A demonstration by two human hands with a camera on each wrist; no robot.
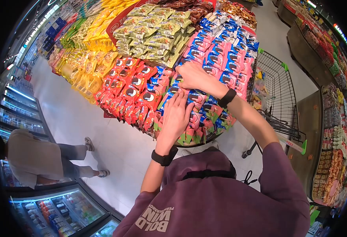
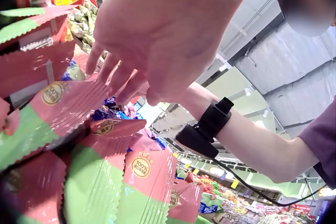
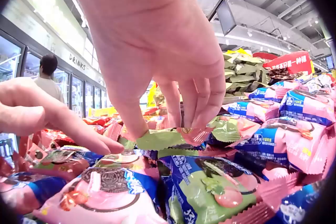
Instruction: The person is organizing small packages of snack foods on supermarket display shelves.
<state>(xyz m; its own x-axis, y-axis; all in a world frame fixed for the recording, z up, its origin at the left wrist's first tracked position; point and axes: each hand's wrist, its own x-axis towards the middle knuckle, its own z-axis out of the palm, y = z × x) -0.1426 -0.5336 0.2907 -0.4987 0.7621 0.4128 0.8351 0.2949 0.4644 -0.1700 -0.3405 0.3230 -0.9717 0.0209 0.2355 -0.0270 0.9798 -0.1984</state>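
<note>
R grip [image 1: 195, 76] pinches green pk [image 3: 157, 141]; L grip [image 1: 175, 115], fingers straight, nr display edge [image 1: 199, 145].

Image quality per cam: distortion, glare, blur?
Head: strong fisheye, right-hand shelves bowed, black corners; left wrist: person's head blurred out at upper right, shiny highlights on pink-and-green packets; right wrist: dark corners, lit panel at upper left washed out.

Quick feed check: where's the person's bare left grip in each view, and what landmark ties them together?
Head: the bare left grip is near the centre, below and left of the bare right grip.
Left wrist: large, across the upper middle.
Right wrist: at the left edge, a finger pointing inward.
Shared landmark: the heap of olive-green plastic packets, top centre in head, upper left in left wrist, right of centre in right wrist.
</note>
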